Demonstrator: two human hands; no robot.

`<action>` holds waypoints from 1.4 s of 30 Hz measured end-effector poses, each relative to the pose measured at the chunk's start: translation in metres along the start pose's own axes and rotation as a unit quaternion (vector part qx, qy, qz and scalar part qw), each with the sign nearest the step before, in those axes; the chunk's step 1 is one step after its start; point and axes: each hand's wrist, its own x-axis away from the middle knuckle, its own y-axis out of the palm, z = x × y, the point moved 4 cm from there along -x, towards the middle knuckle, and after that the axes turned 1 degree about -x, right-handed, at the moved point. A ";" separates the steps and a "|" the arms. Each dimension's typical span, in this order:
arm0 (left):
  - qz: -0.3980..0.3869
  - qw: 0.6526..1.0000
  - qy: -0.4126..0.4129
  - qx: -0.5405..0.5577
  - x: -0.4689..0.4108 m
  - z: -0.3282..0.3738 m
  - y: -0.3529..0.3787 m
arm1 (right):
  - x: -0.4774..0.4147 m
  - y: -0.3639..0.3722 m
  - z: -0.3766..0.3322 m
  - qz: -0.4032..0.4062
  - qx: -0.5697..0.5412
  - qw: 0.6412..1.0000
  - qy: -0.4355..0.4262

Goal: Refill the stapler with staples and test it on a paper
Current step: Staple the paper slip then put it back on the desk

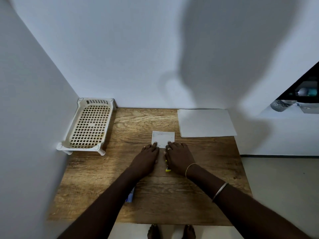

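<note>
White folded paper (163, 139) under both flat, open-fingered hands' fingertips, left (148, 156), right (179, 156).

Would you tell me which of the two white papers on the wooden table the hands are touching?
The small folded white paper at the table's centre; the larger white sheet lies untouched at the far right.

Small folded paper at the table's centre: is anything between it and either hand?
Nothing visible: the left hand and right hand both rest their fingertips on the near edge of the small paper.
</note>
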 end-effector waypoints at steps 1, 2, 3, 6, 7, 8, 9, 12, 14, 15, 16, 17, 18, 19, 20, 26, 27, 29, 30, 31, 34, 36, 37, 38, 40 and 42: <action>0.004 1.000 0.000 0.003 0.000 0.000 0.000 | -0.001 0.000 0.000 0.004 0.000 1.000 -0.001; 0.007 1.000 0.000 0.006 0.001 0.000 -0.001 | -0.001 0.000 0.001 0.007 -0.001 1.000 -0.002; 0.008 1.000 -0.001 0.010 0.002 0.000 -0.001 | -0.001 0.001 0.001 0.009 -0.002 1.000 -0.003; 0.019 0.999 -0.009 0.029 0.003 0.001 -0.002 | -0.001 0.003 0.001 0.015 -0.010 1.000 -0.002; 0.023 0.999 -0.012 0.039 0.004 0.002 -0.002 | -0.001 0.004 0.001 0.017 -0.012 1.000 0.000; 0.025 0.998 -0.016 0.049 0.004 0.002 -0.003 | -0.001 0.004 0.001 0.019 -0.013 1.000 0.002; 0.028 0.998 -0.020 0.058 0.004 0.002 -0.005 | -0.001 0.005 0.001 0.020 -0.015 1.000 0.005; 0.042 0.995 -0.032 0.087 0.005 0.003 -0.009 | -0.003 0.005 0.001 0.025 -0.017 1.000 0.007; 0.063 0.990 -0.043 0.117 0.006 0.003 -0.012 | -0.003 0.002 -0.001 0.037 -0.017 0.999 0.007; 0.077 0.987 -0.050 0.133 0.007 0.004 -0.013 | -0.003 0.001 -0.001 0.045 -0.019 0.999 0.006; 0.092 0.983 -0.057 0.148 0.009 0.005 -0.015 | -0.003 0.000 -0.001 0.054 -0.022 0.998 0.006; 0.108 0.979 -0.063 0.162 0.010 0.005 -0.018 | -0.005 -0.002 -0.001 0.061 -0.026 0.998 0.005; 0.125 0.975 -0.069 0.173 0.010 0.006 -0.021 | -0.008 -0.004 0.000 0.064 -0.034 0.997 0.005; 0.144 0.969 -0.075 0.185 0.010 0.006 -0.024 | -0.012 -0.006 0.003 0.063 -0.043 0.997 0.008; 0.165 0.963 -0.083 0.198 0.011 0.006 -0.027 | -0.016 -0.008 0.005 0.059 -0.048 0.997 0.013; 0.215 0.925 -0.168 0.263 0.015 0.007 -0.031 | -0.042 -0.012 0.016 0.006 -0.056 0.998 0.023; 0.219 0.919 -0.180 0.274 0.015 0.008 -0.031 | -0.046 -0.012 0.016 0.001 -0.057 0.998 0.022; 0.221 0.904 -0.206 0.302 0.014 0.009 -0.031 | -0.053 -0.013 0.018 -0.014 -0.061 0.998 0.024; 0.218 0.896 -0.222 0.316 0.014 0.008 -0.030 | -0.056 -0.013 0.018 -0.024 -0.066 0.997 0.026; 0.216 0.890 -0.235 0.327 0.013 0.007 -0.029 | -0.059 -0.013 0.018 -0.033 -0.070 0.997 0.025; 0.210 0.882 -0.250 0.339 0.012 0.007 -0.027 | -0.063 -0.012 0.017 -0.037 -0.068 0.997 0.024; 0.209 0.878 -0.256 0.346 0.012 0.008 -0.026 | -0.064 -0.013 0.018 -0.034 -0.064 0.997 0.030; 0.209 0.876 -0.258 0.349 0.012 0.008 -0.025 | -0.065 -0.013 0.018 -0.034 -0.061 0.997 0.032; 0.208 0.875 -0.260 0.351 0.013 0.008 -0.025 | -0.065 -0.014 0.019 -0.034 -0.059 0.997 0.034; 0.204 0.875 -0.261 0.354 0.013 0.009 -0.026 | -0.065 -0.015 0.019 -0.034 -0.059 0.997 0.037; 0.201 0.874 -0.261 0.357 0.014 0.010 -0.026 | -0.064 -0.015 0.018 -0.038 -0.061 0.997 0.038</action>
